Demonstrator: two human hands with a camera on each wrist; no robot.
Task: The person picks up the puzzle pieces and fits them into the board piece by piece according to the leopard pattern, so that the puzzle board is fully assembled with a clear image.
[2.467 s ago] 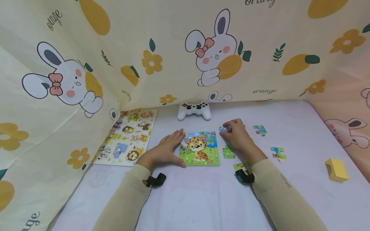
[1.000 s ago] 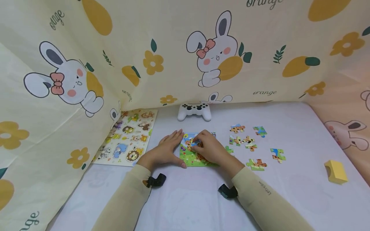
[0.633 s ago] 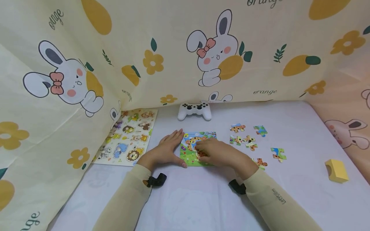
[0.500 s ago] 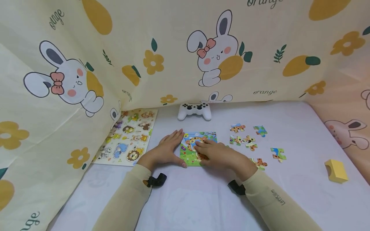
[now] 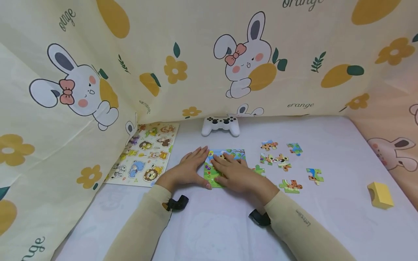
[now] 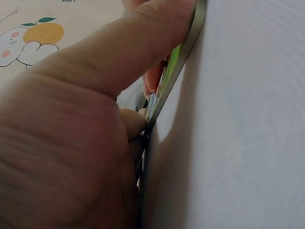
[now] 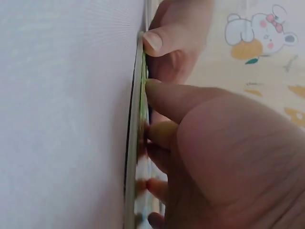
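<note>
A small square jigsaw board (image 5: 209, 177) with a cartoon leopard on green grass lies on the white-covered table. My left hand (image 5: 186, 169) stays at its left side, fingers stretched out and thumb at the front left corner. Flat across the picture rests my right hand (image 5: 238, 174), its extended fingertips touching the surface and hiding much of the leopard. In the right wrist view, the board's edge (image 7: 133, 124) shows beside the fingers and thumb. Several loose jigsaw pieces (image 5: 291, 186) lie right of the board; a green piece (image 5: 259, 169) is partly covered by the right hand.
A white game controller (image 5: 220, 125) sits behind the board. To the left lies an animal puzzle board (image 5: 158, 154), its near corner behind the left wrist. A yellow block (image 5: 380, 195) stands at the far right. Printed rabbit fabric (image 5: 196, 43) encloses the back and sides.
My right hand has come left from a blue jigsaw piece among the loose ones onto the board, where its pinching fingers have straightened and lie flat. My left hand has kept its place.
</note>
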